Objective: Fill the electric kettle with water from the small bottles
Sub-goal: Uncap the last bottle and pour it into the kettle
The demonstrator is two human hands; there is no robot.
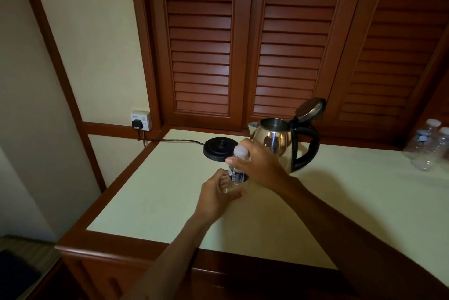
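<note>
left hand (pixel 218 192) gripping small bottle (pixel 237 173), right hand (pixel 260 166) pinching its cap (pixel 241 151), kettle (pixel 279 144) (lid up) just behind

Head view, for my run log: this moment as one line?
left hand: holds bottle | right hand: grips cap | kettle: lid open, off base

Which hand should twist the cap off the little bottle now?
The right hand, probably. Its fingers already curl around the white cap, while the left hand grips the bottle lower down and can steady it beside the open kettle.
</note>
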